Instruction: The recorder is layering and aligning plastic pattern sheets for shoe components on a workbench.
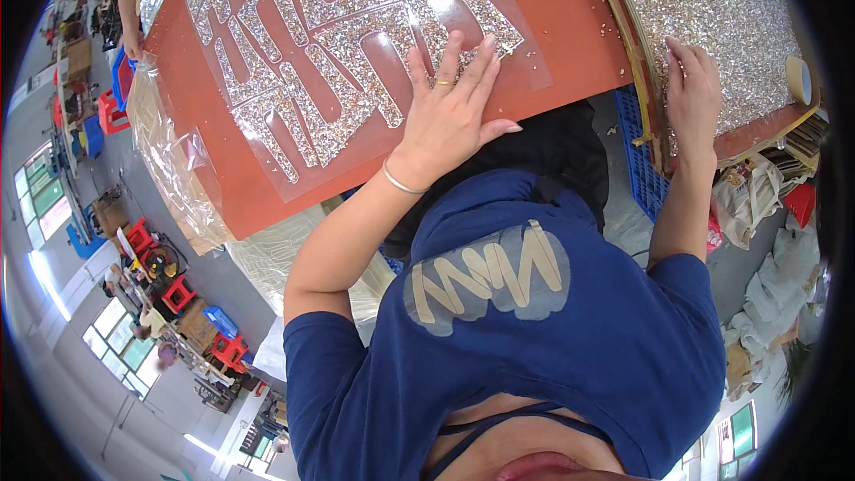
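Observation:
My left hand (452, 111) lies flat with fingers spread on the right lower edge of a clear plastic sheet (534, 71). A ring is on one finger and a bangle on the wrist. Glittering stones (347, 116) cover the sheet in long rounded shapes with bare gaps between them. My right hand (693, 93) is over a tray (655, 116) heaped with loose glittering stones (739, 36). Its fingers are bent and close together, their tips at the stones near the tray's left wall. Anything they pinch is too small to make out.
The sheet rests on a red-brown table (570, 18), with loose stones scattered by its edge. A roll of tape (798, 80) stands at the tray's right end. A blue crate (646, 169) is below. Another person's arm (127, 0) reaches in at upper left, by clear plastic film (165, 151).

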A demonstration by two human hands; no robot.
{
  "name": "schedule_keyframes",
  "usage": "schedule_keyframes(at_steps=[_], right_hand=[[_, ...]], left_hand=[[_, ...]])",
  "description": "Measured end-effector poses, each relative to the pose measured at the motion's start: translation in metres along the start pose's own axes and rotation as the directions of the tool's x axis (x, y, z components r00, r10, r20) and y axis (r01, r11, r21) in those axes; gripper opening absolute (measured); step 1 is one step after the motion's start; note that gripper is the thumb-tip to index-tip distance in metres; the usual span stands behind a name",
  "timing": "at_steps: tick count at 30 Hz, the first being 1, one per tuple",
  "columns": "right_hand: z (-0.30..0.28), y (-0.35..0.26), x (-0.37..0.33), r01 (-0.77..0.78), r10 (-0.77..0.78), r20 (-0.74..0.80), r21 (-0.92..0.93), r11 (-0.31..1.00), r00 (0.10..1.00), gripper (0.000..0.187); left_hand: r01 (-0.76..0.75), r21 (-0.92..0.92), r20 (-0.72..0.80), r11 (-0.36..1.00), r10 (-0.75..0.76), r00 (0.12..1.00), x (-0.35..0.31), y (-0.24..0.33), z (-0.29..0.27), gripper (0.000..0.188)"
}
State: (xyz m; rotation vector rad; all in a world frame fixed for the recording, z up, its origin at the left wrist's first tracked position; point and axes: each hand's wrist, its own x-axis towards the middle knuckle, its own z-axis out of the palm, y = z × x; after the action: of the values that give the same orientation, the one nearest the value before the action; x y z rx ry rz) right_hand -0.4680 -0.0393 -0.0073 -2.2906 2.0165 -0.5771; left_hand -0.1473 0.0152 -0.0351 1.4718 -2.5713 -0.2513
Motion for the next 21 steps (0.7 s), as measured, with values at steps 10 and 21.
schedule_keyframes(at_steps=[10,21], right_hand=[[0.013,0.015,-0.002,0.036,-0.027,0.119,-0.071,0.997,0.992,0.007],[0.031,-0.075,0.000,0.359,-0.312,-0.180,0.386,0.850,0.933,0.010]], left_hand=[[0.068,-0.015,-0.034,0.998,-0.068,0.997,-0.017,-0.003,0.000,0.077],[0.184,-0.105,-0.114,0.977,-0.195,0.974,-0.020,-0.002,0.008,0.075]])
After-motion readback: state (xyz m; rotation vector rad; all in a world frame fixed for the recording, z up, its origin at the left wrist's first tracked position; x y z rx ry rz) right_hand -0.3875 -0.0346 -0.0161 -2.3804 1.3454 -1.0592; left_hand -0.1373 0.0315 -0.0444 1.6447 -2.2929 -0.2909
